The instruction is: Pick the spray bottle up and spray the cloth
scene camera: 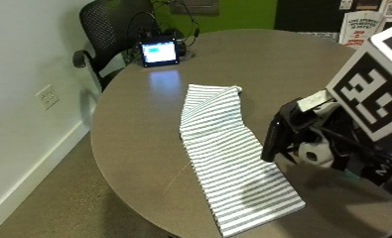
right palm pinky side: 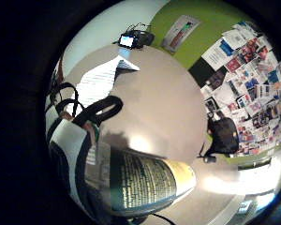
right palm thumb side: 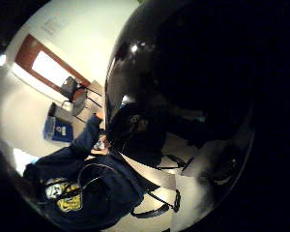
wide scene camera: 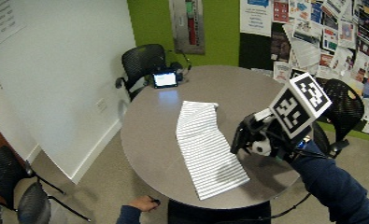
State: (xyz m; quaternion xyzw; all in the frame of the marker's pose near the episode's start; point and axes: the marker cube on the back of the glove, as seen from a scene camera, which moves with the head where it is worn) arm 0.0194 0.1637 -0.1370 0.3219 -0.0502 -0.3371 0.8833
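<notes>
A long grey-and-white striped cloth (scene camera: 225,153) lies flat across the round brown table (scene camera: 136,129), its far end folded over. My gloved right hand (scene camera: 334,144) hangs in the air just to the right of the cloth and grips the spray bottle (scene camera: 278,136). The bottle's black spray head faces the cloth. In the little finger side palm view the bottle's dark printed label (right palm pinky side: 145,183) sits close to the palm, with the cloth (right palm pinky side: 100,82) farther off on the table. A glossy black part of the bottle (right palm thumb side: 183,72) fills the thumb side palm view. From the wide outside view, hand (wide scene camera: 271,142) and cloth (wide scene camera: 206,149) sit side by side.
A small lit screen device (scene camera: 159,53) stands at the table's far edge, with a black mesh chair (scene camera: 109,25) behind it. Another black chair (wide scene camera: 345,107) stands behind my arm by the poster wall. The white wall runs along the left.
</notes>
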